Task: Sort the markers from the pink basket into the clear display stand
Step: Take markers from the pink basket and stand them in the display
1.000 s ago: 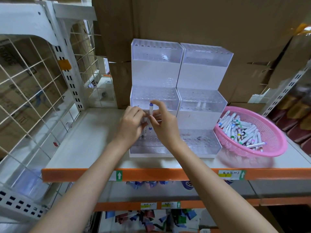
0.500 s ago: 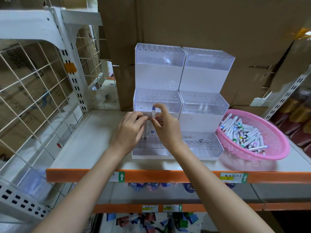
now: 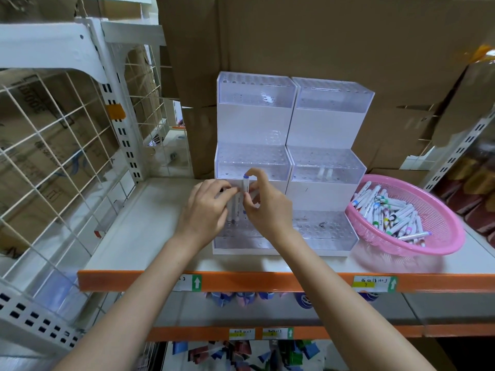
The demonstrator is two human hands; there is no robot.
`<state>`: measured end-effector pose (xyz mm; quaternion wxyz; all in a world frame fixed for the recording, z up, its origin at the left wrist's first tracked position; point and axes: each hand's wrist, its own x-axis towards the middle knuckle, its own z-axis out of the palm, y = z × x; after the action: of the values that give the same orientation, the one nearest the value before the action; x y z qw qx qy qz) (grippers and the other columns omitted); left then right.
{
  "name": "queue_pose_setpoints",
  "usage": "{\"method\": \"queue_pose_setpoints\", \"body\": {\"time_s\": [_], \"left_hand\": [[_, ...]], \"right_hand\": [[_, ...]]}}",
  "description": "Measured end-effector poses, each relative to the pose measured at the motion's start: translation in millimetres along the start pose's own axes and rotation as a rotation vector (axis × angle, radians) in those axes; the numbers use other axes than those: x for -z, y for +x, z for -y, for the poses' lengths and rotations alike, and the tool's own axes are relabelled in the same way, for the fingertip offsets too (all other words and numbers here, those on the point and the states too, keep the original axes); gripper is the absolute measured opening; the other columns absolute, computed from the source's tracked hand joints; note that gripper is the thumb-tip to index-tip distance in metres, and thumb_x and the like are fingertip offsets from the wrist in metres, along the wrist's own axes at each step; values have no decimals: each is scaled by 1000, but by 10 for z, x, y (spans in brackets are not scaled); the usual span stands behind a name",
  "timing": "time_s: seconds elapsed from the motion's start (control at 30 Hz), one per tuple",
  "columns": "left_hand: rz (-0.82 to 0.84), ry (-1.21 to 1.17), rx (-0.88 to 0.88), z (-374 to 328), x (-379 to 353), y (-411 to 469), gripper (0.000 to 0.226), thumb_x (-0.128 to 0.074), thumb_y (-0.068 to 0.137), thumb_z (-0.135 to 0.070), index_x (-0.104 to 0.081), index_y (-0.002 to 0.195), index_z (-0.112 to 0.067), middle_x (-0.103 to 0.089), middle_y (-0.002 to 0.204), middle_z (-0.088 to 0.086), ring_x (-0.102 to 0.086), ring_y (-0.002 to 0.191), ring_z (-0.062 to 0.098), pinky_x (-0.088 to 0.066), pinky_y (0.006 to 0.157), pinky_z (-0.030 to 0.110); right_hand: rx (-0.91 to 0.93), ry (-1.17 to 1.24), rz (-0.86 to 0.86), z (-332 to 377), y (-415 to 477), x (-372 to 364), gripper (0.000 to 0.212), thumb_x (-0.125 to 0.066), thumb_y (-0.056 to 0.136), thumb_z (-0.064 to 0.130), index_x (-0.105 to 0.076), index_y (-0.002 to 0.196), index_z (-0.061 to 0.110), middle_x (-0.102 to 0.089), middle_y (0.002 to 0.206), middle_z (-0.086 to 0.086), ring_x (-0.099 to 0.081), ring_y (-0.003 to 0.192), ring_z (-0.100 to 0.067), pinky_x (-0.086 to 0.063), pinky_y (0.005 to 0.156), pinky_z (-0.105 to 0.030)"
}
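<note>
Pinching blue-capped marker upright in right hand fingers, over near tier of left clear display stand. Gripping white markers in left hand, fingers curled round them. Sunk slightly lower toward holes than a second ago, so likely mid-insertion. Still heaps of markers waiting in pink basket, right on shelf
</note>
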<state>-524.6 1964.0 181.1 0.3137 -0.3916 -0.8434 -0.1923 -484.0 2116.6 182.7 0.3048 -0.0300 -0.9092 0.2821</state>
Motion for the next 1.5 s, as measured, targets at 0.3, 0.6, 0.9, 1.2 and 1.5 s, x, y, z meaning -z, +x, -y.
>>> {"method": "queue_pose_setpoints", "body": {"time_s": [0.3, 0.6, 0.9, 1.2, 1.5], "left_hand": [[61, 15, 7, 36, 12, -15, 49, -65, 68, 0, -64, 116, -11, -60, 112, 6, -53, 105, 25, -40, 88, 35], [61, -17, 44, 26, -5, -9, 49, -64, 71, -1, -63, 118, -14, -59, 113, 4, -50, 105, 23, -43, 84, 37], [38, -27, 97, -15, -53, -32, 44, -64, 74, -3, -63, 117, -14, -58, 113, 3, -48, 106, 24, -46, 87, 39], [89, -12, 119, -20, -10, -23, 48, -70, 74, -10, -60, 120, -18, -57, 115, 1, -47, 109, 22, -43, 86, 38], [15, 16, 147, -160, -46, 53, 41, -73, 74, -21, -62, 113, -17, -57, 110, 2, -52, 103, 22, -40, 86, 36]], "right_hand": [[37, -139, 63, -105, -38, -98, 39, -59, 88, 25, -32, 112, 39, -63, 83, 8, -61, 69, -21, -51, 57, -35], [84, -101, 45, -131, -39, -68, 29, -55, 89, 20, -39, 108, 35, -62, 86, 9, -58, 67, -21, -49, 53, -35], [22, -143, 77, -100, -19, -79, 16, -56, 90, 24, -44, 101, 27, -59, 84, 10, -56, 71, -21, -41, 52, -29], [-12, -136, 44, -33, -6, -58, 7, -51, 94, 29, -46, 97, 26, -61, 83, 9, -56, 72, -21, -46, 55, -33], [3, -143, 164, -61, -42, 182, 22, -54, 93, 30, -48, 113, 26, -61, 102, 10, -59, 92, -18, -49, 64, -33]]}}
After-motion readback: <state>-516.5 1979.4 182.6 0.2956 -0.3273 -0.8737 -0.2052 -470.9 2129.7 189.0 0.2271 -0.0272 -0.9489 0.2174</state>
